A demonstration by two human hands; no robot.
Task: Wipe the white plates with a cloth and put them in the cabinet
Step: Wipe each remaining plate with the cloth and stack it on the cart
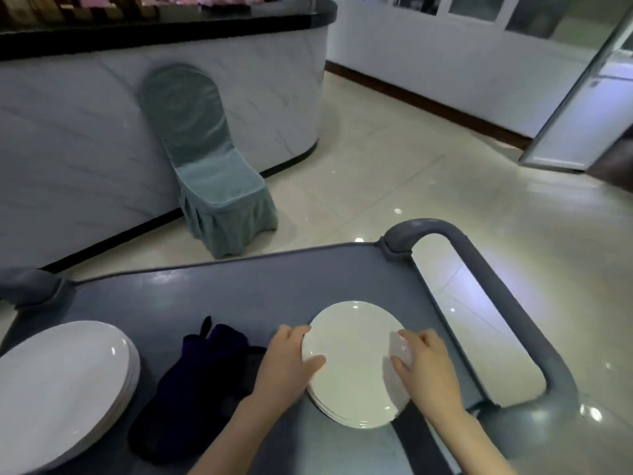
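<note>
A small stack (352, 368) of white plates sits at the near right of a grey cart (239, 289), and both hands are on it. The left hand (291, 358) grips the stack's left rim: the thumb lies across the top plate and the fingers curl over the far-left edge. The right hand (424, 365) grips the right rim in the same way, thumb on the top face and fingers wrapped round the edge, which is blurred there. Whether the stack rests on the cart or is raised just off it I cannot tell. Several plate edges show along its near side.

Just left of the left hand lies a dark cloth (198, 382), bunched and loose on the cart top, with no hand on it. Farther left, at the cart's near-left corner, stands a big stack (61, 382) of larger white plates, well apart from the small one, with the cloth between them.

The cart's looped handle (496, 286) runs down the right side, close by the right hand.

Beyond the cart is a pale glossy floor (394, 166). A chair (212, 166) in a grey-green cover stands against a curved white counter (85, 132) with a black top — pink things lie on that top, too blurred to name. At the far right a white door (582, 97) stands open.
</note>
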